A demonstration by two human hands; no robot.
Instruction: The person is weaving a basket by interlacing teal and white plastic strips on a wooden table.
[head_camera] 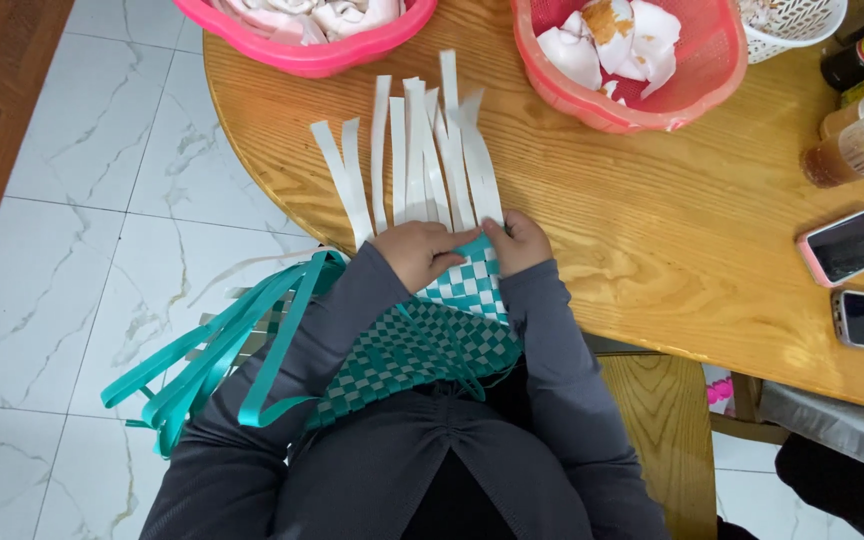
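Head view, left to right: loose teal strips [214, 350] trailing lower left over the tiled floor; left hand [418, 250], fingers curled, pressing the teal-and-white woven mat [422, 340] at frame centre; white strips [422, 160] fanning upward across the wooden table [652, 240]; right hand [520, 240] pinching the weave edge; 2 phones [862, 280] far right.

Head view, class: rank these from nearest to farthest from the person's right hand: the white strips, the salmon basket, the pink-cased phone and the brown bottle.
1. White strips: touching the right hand, fanning away across the table.
2. Salmon basket: farther up the table, right of the strips.
3. Pink-cased phone: far right, level with the hand.
4. Brown bottle: far right edge; close to the phone in distance, so this order is uncertain.
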